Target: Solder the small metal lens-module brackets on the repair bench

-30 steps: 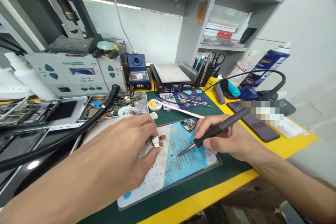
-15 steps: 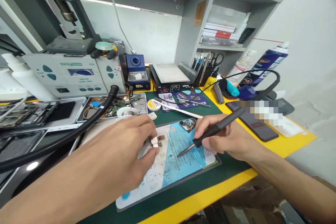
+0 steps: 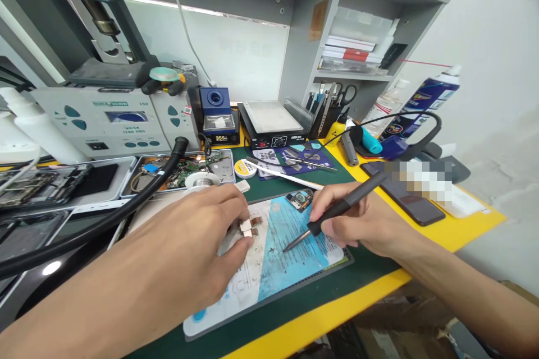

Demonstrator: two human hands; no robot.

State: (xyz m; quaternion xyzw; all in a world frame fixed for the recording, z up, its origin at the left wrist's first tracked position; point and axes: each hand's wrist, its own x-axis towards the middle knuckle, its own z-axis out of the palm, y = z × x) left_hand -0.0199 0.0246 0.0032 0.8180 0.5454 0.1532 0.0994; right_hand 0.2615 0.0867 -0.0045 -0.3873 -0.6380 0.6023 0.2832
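Observation:
My left hand (image 3: pixel 202 247) is closed over the left part of the blue-and-white work mat (image 3: pixel 290 269). Between its thumb and fingertips sits a small white part with brown flex-cable ends (image 3: pixel 247 228); the rest of that part is hidden by the fingers. In my right hand (image 3: pixel 349 216) is a soldering iron (image 3: pixel 347 202), held like a pen by its black grip. The iron's tip points down and left, close to the mat's blue half, apart from the white part. A small dark camera-like module (image 3: pixel 299 199) lies at the mat's top edge.
Behind my left hand stand a solder spool (image 3: pixel 201 180), a tray of circuit boards (image 3: pixel 189 165) and a round tin (image 3: pixel 245 168). A thick black hose (image 3: pixel 126 219) crosses the left side. At the back are a rework station (image 3: pixel 105 123) and a hot plate (image 3: pixel 269 123); a phone (image 3: pixel 408 199) lies right.
The view has shifted very slightly. Both hands keep their grip and place over the mat, with the white part and the soldering iron still in them.

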